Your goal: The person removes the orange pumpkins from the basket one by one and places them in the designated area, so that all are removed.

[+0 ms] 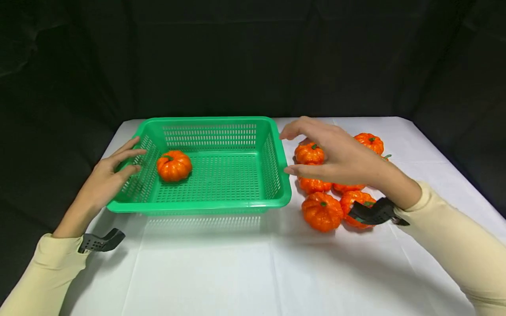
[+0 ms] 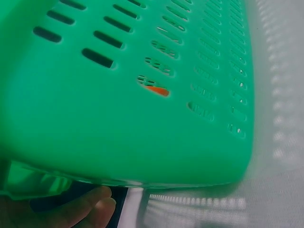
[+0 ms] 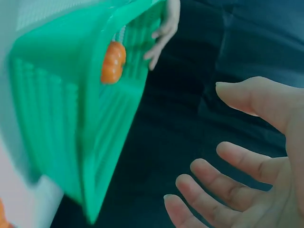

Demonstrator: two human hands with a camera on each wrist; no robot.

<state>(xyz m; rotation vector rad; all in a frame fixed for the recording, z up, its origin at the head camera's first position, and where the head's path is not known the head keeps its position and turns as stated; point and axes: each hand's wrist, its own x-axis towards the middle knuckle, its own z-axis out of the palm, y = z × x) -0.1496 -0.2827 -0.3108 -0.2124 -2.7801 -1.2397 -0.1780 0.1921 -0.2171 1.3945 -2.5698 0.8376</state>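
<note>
A green plastic basket (image 1: pixel 221 204) with slotted walls stands on the white table, holding one small orange pumpkin (image 1: pixel 174 166) in its left part. My left hand (image 1: pixel 112 170) is at the basket's left rim, fingers spread and reaching over the edge; in the left wrist view its fingertips (image 2: pixel 102 197) show beside the rim. On the other side, my right hand (image 1: pixel 336 151) hovers by the right rim with thumb and fingers wide apart. The right wrist view shows that open palm (image 3: pixel 266 199) with nothing in it, apart from the basket wall (image 3: pixel 52 104).
Several orange pumpkins (image 1: pixel 322 212) lie grouped right of the basket, some partly hidden below my right hand and wrist. White cloth covers the table (image 1: pixel 205 272). A black curtain (image 1: pixel 253 57) hangs behind and at the sides. Each wrist carries a black camera mount (image 1: pixel 103 240).
</note>
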